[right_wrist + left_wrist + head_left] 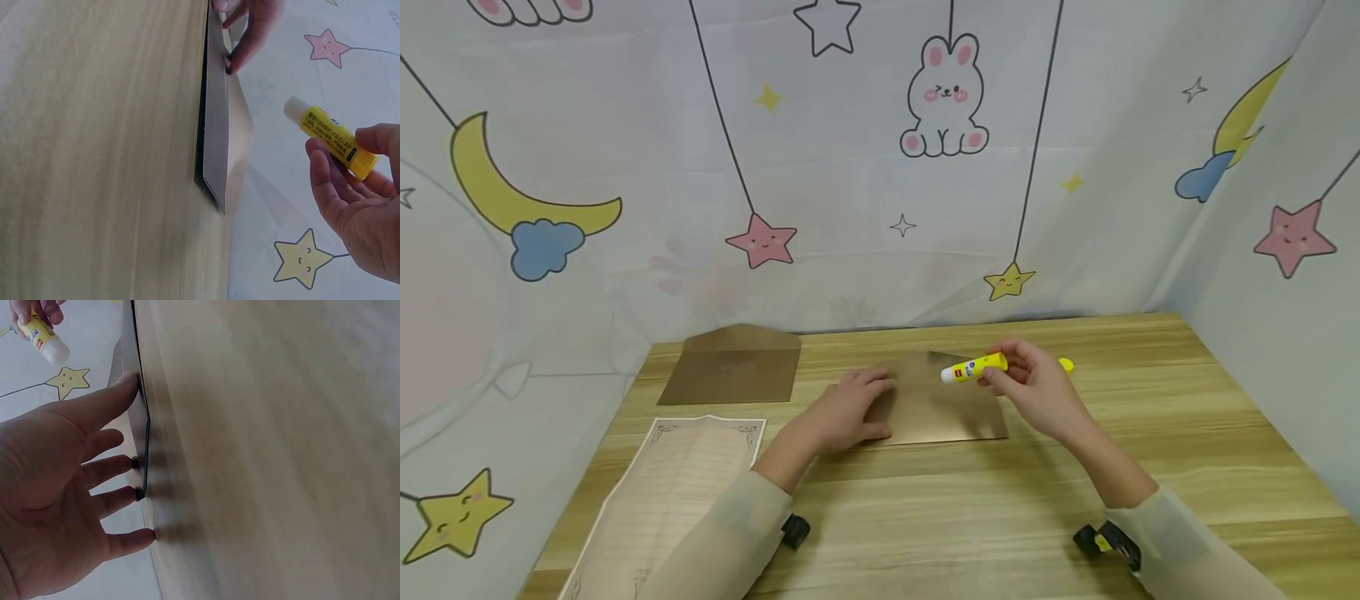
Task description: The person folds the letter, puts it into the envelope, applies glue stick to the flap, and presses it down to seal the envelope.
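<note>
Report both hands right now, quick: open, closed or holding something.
Left hand: open, touching an envelope.
Right hand: closed, holding the glue stick between its fingers.

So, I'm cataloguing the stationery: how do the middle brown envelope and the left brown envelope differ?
The middle envelope is touched by the left hand; the left envelope is untouched. The right hand holds a glue stick above the middle envelope; nothing is held above the left envelope. Both are brown with opened flaps.
</note>
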